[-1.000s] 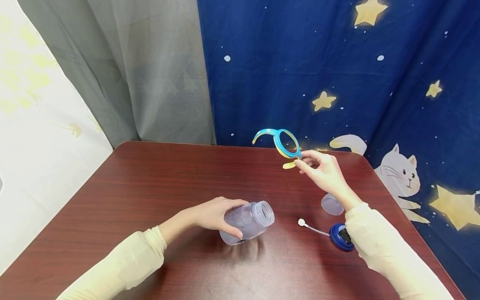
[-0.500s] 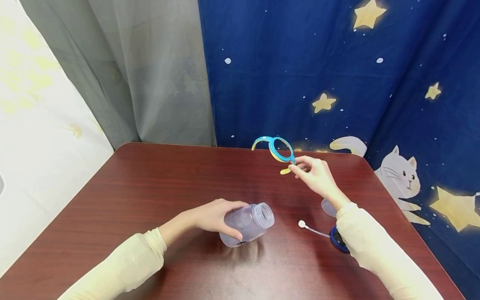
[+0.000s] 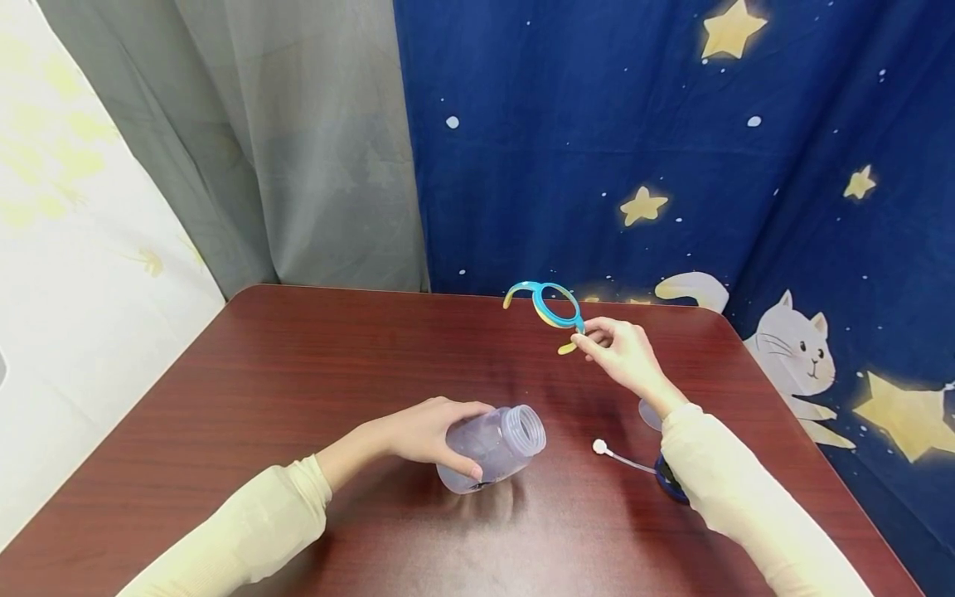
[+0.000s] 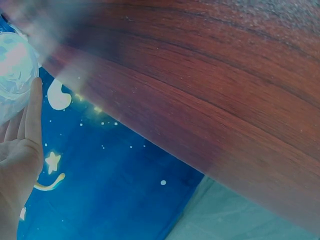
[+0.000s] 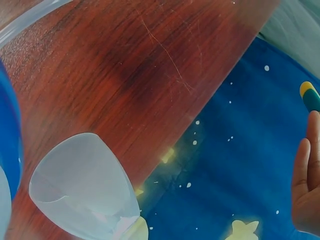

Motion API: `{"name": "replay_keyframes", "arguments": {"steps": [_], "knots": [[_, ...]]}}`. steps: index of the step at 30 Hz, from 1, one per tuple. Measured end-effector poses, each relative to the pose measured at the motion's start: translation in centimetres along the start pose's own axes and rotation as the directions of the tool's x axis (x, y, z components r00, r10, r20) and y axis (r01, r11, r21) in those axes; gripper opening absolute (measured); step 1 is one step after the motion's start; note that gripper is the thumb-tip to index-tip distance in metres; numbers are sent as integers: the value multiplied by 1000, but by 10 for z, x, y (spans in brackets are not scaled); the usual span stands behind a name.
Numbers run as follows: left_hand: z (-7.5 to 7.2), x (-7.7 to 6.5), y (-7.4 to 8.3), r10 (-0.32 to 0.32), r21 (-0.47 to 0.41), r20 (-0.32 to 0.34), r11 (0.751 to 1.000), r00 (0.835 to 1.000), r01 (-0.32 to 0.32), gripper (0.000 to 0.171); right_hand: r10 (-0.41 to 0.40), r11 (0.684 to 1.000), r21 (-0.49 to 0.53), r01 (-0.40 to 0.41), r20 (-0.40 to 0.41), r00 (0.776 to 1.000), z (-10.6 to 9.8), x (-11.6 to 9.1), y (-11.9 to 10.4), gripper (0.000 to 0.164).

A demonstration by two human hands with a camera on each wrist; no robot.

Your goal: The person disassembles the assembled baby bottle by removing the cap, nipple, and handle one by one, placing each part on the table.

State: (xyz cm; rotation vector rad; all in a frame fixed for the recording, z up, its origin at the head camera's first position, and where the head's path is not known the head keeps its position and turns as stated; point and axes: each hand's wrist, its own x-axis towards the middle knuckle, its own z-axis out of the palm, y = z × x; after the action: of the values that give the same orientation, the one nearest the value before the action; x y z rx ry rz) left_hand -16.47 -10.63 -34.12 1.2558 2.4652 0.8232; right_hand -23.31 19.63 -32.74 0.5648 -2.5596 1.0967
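Observation:
My left hand grips a translucent bottle that lies tilted on the table, its uncovered threaded mouth facing right. Part of that bottle shows beside the left hand in the left wrist view. Raised above the table's far part, my right hand pinches a blue and yellow handle ring by its right side. One curved handle of the ring points left. In the right wrist view only a handle tip shows beyond the right hand's fingers.
Partly behind the right sleeve lies a blue lid, its straw ending in a white tip. A translucent cap lies beside it near the table edge. Curtains hang behind the brown table.
My right hand has come down and slightly left with the handle ring. Its sleeve now covers more of the blue lid and the cap. The left hand and bottle have stayed in place.

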Motion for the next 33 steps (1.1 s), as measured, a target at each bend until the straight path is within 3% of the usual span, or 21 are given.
{"name": "replay_keyframes", "arguments": {"steps": [18, 33], "knots": [[2, 1, -2, 26, -7, -11, 1000, 1000, -26, 68, 79, 996, -38, -76, 92, 993, 11, 1, -1, 21], [1, 3, -2, 27, -3, -5, 1000, 1000, -27, 68, 154, 985, -93, -143, 115, 981, 21, 2, 2, 20]]}}
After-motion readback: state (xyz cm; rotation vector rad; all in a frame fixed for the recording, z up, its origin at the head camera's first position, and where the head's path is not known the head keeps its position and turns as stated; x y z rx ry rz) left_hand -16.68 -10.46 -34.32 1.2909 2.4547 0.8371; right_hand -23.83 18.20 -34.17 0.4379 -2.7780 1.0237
